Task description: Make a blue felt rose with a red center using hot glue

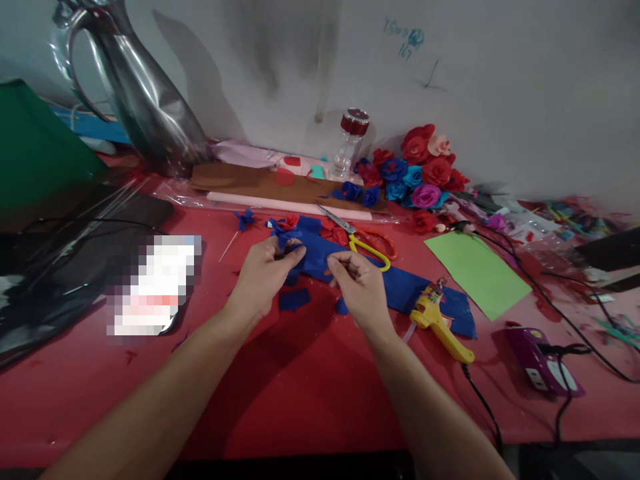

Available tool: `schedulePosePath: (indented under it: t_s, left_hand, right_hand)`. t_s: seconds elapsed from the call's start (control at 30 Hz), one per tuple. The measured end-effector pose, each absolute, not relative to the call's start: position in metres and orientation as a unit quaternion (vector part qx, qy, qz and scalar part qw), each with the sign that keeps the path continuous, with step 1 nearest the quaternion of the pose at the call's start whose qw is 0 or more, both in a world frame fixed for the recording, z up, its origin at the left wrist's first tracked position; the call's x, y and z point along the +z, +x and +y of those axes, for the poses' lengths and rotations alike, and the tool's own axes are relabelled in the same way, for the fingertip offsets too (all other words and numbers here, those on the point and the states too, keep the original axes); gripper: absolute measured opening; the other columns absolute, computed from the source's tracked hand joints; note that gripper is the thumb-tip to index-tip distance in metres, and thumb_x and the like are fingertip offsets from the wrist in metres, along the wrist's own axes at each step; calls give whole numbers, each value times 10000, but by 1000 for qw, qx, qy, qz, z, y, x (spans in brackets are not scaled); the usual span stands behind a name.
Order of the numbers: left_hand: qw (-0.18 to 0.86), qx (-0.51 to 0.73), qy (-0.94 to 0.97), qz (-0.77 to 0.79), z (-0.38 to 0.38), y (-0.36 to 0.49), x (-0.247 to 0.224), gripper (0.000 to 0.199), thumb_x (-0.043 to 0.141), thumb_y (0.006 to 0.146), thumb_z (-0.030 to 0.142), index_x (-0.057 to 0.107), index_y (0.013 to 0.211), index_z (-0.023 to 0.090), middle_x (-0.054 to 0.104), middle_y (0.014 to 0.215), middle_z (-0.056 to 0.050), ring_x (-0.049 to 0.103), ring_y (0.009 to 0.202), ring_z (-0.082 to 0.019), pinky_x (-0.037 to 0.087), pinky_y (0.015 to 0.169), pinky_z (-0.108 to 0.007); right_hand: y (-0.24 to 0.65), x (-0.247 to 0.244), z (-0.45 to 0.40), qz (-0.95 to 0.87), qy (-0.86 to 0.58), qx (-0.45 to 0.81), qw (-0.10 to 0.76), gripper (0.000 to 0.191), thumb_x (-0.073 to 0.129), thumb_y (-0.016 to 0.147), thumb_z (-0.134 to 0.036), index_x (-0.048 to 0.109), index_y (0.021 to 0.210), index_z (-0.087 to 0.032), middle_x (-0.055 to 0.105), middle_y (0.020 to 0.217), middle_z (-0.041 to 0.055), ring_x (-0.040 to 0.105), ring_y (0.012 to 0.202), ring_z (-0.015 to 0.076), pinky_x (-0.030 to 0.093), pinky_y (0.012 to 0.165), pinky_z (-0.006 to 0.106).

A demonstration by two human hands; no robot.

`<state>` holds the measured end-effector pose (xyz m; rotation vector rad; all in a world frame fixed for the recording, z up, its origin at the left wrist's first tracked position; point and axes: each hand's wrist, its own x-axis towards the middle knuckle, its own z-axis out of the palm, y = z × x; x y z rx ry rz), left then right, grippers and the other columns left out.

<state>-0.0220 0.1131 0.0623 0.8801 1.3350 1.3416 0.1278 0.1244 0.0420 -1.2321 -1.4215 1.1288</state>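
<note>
Head view: the left grip [291,257] is pinched, thumb against fingers, on a blue piece [293,245] largely hidden by the hand. The right grip [331,265] is nearly closed; contents indistinct. The blue strip [415,287] lies behind and right of both. Lower forearms are cut off by the frame.

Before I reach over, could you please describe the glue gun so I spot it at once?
On the red table, find the blue strip. Near its right end lies the yellow glue gun. Unlike the nearby scissors, it is pistol-shaped and trails a black cord.
</note>
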Motion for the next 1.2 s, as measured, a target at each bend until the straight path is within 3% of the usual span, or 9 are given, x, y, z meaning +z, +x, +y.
schedulePosePath:
  t_s: [0.1, 0.23, 0.3, 0.4, 0.53, 0.7, 0.9, 1.07, 1.2]
  left_hand:
    - [493, 562, 372, 551, 114, -23, 65, 206, 738, 687, 338, 599, 686, 187, 561, 636, 33, 514, 612, -120, 450, 634, -268]
    - [488, 573, 369, 546, 114, -23, 65, 203, 733, 690, 318, 579, 654, 192, 517, 603, 45, 490, 618, -116, 443, 628, -255]
    - [481, 581, 364, 547, 115, -23, 65, 191, 735, 683, 306, 584, 657, 192, 511, 604, 47, 487, 624, -115, 439, 630, -251]
    - [480, 581, 362, 549, 115, -23, 65, 192, 738, 672, 305, 587, 646, 190, 501, 597, 50, 494, 635, -117, 434, 639, -254]
    - [493, 574, 357, 548, 116, -23, 65, 205, 753, 650, 323, 600, 657, 186, 509, 592, 52, 505, 636, -121, 425, 637, -260]
    - [481, 566, 369, 559, 114, -23, 68, 162, 737, 659, 307, 635, 685, 184, 499, 586, 54, 473, 612, -114, 407, 619, -257]
    - [494, 568, 357, 553, 114, -21, 67, 123, 730, 669, 263, 635, 668, 186, 506, 580, 56, 458, 591, -100, 426, 649, -256]
    - [567, 494, 387, 533, 113, -15, 63, 144, 743, 614, 253, 667, 713, 181, 642, 712, 18, 572, 701, -134, 473, 738, -284]
    - [596, 424, 438, 523, 107, -11, 67, 138, 771, 589, 240, 659, 653, 192, 616, 630, 30, 563, 654, -133, 472, 699, -283]
  right_hand:
    - [134, 49, 126, -649, -559, 350, 379, 173, 539, 850, -321, 655, 824, -194, 698, 747, 28, 616, 629, 152, 456, 614, 263]
    - [136, 62, 124, -731, -644, 153, 168, 233, 474, 902, -218, 695, 978, -210, 735, 978, 81, 672, 784, 221, 438, 661, 304]
    - [135, 66, 123, -745, -648, 136, 82, 276, 437, 925, -202, 690, 1036, -201, 729, 1036, 109, 687, 836, 261, 445, 667, 327]
    - [134, 66, 124, -754, -639, 146, 43, 295, 410, 941, -205, 679, 1061, -181, 710, 1103, 139, 694, 885, 288, 467, 687, 347]
    - [132, 58, 125, -763, -609, 201, 78, 249, 443, 912, -148, 679, 992, -150, 719, 1063, 151, 696, 898, 271, 484, 744, 340]
    - [129, 47, 122, -764, -496, 364, 195, 260, 404, 919, -108, 656, 950, -164, 733, 874, 74, 688, 688, 164, 494, 712, 268]
    - [139, 46, 131, -720, -575, 254, 294, 261, 437, 856, -94, 659, 950, -192, 720, 867, 60, 659, 649, 178, 486, 682, 304]
    - [145, 44, 142, -675, -571, 253, 392, 236, 434, 862, -146, 661, 903, -193, 718, 794, 42, 653, 637, 165, 495, 667, 295]
    - [155, 52, 139, -625, -571, 280, 453, 244, 417, 874, -213, 658, 908, -193, 716, 772, 19, 627, 561, 133, 499, 615, 270]
